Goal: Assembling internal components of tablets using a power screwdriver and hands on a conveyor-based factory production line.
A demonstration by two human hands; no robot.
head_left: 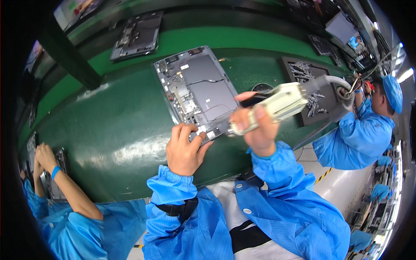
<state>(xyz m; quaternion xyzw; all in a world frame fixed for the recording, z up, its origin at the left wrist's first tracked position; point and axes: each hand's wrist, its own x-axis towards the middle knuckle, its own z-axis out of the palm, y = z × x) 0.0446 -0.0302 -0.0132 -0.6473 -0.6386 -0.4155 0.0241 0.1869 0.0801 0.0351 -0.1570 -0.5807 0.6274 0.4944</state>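
Note:
An opened tablet (208, 93), its dark battery panels and circuit board bare, lies at a slant on the green bench. My left hand (185, 149) is closed at its near edge, fingers bent and fingertips pressed on the corner; anything small beneath them is hidden. In my right hand (262, 130) is a cream-coloured electric screwdriver (279, 104), gripped with the fingers wrapped round its body. Its front end points left at the tablet's near right corner. Blur hides whether the bit touches. A thick grey cable leaves the screwdriver's rear toward the right.
A dark tray (318, 113) of small grey metal parts stands right of the tablet, beside a round dark dish (262, 88). Another opened tablet (138, 37) lies on the far green strip. A post (69, 54) rises at far left. Co-workers sit left and right.

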